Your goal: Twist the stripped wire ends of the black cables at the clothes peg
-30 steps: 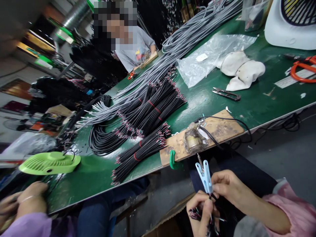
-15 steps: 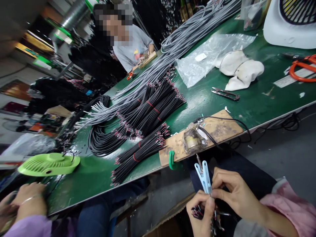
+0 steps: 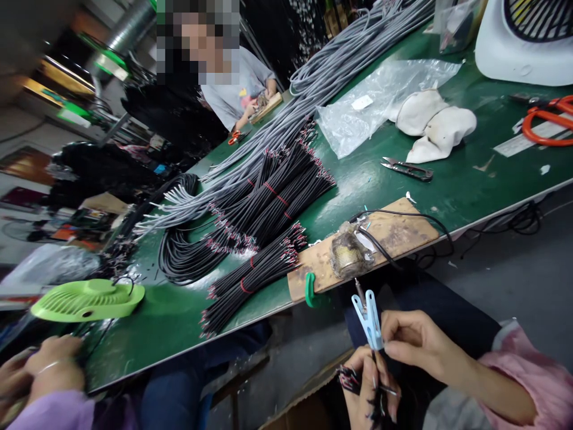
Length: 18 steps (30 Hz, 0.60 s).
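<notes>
My left hand (image 3: 367, 385) is low, in front of the table edge, closed around a small bunch of black wires (image 3: 353, 379) with stripped red and white ends. A light blue plastic clip (image 3: 369, 318) stands upright above that bunch. My right hand (image 3: 414, 345), in a pink sleeve, pinches the lower end of the clip with thumb and fingers. Both hands touch at the clip. Just beyond them a wooden board (image 3: 403, 230) is held to the table edge by a green clamp (image 3: 310, 289) and carries a grimy solder pot (image 3: 351, 254) with a black cord.
Tied bundles of black wires (image 3: 268, 206) and long grey cables (image 3: 322, 83) cover the green table (image 3: 465, 185). Snips (image 3: 408, 170), white cloths (image 3: 436, 125), a plastic bag (image 3: 371, 98), orange scissors (image 3: 544, 119) and a white fan (image 3: 523, 42) lie right. A co-worker's hands (image 3: 49, 370) work by a green fan (image 3: 87, 298); another person (image 3: 237, 89) sits opposite.
My hands have sunk slightly, and my right fingers have shifted on the clip's lower end. The wire bunch sits a little lower in my left hand. The view has drifted slightly.
</notes>
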{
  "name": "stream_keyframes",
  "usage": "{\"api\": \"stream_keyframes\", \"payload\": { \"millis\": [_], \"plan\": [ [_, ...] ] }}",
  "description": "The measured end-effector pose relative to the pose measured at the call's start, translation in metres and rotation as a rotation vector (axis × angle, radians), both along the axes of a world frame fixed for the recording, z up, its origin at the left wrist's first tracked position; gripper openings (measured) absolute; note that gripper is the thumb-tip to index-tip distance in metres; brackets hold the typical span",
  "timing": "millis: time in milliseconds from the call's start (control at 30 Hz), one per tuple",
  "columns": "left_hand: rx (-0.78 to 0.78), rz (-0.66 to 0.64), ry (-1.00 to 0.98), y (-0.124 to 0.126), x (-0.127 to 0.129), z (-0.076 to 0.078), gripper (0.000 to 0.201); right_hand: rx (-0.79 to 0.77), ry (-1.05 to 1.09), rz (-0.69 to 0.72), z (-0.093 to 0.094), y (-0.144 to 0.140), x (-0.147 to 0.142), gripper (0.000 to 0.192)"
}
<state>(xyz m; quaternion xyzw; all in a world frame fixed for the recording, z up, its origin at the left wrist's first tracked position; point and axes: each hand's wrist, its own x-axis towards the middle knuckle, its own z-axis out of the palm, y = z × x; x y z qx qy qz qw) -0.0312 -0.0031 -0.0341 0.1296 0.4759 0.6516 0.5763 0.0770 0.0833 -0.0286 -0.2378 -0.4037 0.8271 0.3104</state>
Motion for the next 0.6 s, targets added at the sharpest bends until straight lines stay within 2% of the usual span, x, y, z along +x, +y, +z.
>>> {"api": "stream_keyframes", "payload": {
  "millis": [167, 267, 333, 433, 500, 600],
  "plan": [
    [-0.025, -0.04, 0.032, -0.001, -0.005, 0.0, 0.047, 0.323, -0.147, -0.128, 0.006, 0.003, 0.0, 0.026],
    [-0.016, -0.026, 0.093, -0.003, -0.008, 0.0, 0.038, 0.446, -0.171, -0.146, 0.013, 0.003, -0.001, 0.025],
    [-0.002, 0.004, 0.168, -0.004, -0.01, 0.001, 0.029, 0.396, -0.134, -0.091, 0.017, 0.005, -0.001, 0.03],
    [0.031, 0.065, 0.303, -0.004, -0.011, 0.005, 0.02, 0.181, -0.026, 0.023, 0.019, 0.015, -0.003, 0.035],
    [0.08, 0.115, 0.405, -0.003, -0.012, 0.009, 0.019, 0.09, -0.001, 0.005, 0.021, 0.025, -0.006, 0.038],
    [0.157, 0.154, 0.506, 0.0, -0.012, 0.016, 0.019, 0.068, -0.005, -0.004, 0.026, 0.036, -0.016, 0.048]
  ]
}}
